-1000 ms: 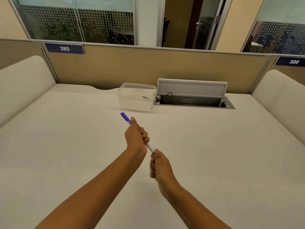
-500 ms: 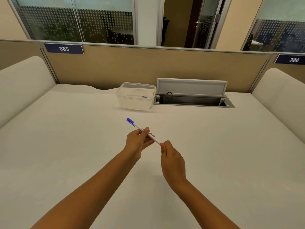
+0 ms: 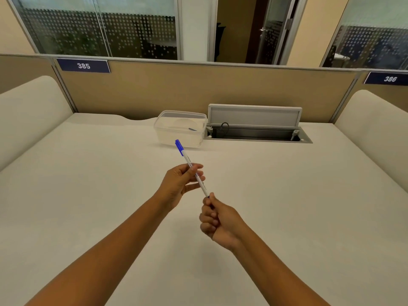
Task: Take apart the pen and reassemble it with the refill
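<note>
Both hands work above the middle of the white desk (image 3: 88, 195), with bare surface all round them. Padded dividers flank its side edges; at the far edge stand a clear plastic container (image 3: 180, 129) and an open cable hatch (image 3: 254, 129). The left hand (image 3: 178, 184) pinches the white pen (image 3: 195, 173) at mid-barrel, blue cap pointing away. The right hand (image 3: 218, 219) grips its near end with curled fingers.
</note>
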{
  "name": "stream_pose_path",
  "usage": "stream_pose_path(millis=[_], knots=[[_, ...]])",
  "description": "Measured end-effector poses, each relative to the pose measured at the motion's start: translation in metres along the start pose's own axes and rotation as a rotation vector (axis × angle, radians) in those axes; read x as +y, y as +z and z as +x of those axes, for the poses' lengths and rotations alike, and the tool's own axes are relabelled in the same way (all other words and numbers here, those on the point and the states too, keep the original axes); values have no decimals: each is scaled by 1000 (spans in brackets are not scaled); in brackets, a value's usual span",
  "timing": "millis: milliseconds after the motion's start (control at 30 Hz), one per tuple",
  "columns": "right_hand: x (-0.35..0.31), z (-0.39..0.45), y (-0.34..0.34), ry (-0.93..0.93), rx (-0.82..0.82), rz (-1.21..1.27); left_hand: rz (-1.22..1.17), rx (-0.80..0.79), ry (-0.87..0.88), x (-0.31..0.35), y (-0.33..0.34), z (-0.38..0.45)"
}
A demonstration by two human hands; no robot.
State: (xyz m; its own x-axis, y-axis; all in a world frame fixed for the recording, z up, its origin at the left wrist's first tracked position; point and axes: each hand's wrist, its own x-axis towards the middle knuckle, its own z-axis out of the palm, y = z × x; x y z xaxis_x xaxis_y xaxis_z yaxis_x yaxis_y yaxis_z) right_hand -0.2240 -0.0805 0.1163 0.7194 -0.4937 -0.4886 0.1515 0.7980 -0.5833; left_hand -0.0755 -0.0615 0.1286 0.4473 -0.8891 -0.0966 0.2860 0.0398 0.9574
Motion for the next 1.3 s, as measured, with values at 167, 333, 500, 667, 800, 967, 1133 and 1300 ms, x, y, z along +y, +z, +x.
stream_pose_path(millis=[167, 333, 500, 667, 800, 967, 1133, 1300], knots=[[16, 15, -17, -377, 340, -1220, 151, 173, -173, -23, 0, 4], [22, 24, -38, -586, 435, -1480, 460, 286, -213, -48, 0, 12], [18, 30, -58, -570, 513, -1688, 698, 393, -197, -67, -8, 22], [16, 32, -78, -508, 520, -1847, 844, 365, -220, -80, -11, 28], [15, 36, -84, -466, 515, -1872, 935, 310, -255, -86, -12, 26], [16, 44, -88, -454, 516, -1878, 1051, 276, -225, -86, -7, 29], [16, 51, -93, -453, 492, -1895, 1103, 259, -222, -94, -7, 28], [12, 56, -96, -383, 419, -1947, 1091, 237, -160, -95, -9, 19]])
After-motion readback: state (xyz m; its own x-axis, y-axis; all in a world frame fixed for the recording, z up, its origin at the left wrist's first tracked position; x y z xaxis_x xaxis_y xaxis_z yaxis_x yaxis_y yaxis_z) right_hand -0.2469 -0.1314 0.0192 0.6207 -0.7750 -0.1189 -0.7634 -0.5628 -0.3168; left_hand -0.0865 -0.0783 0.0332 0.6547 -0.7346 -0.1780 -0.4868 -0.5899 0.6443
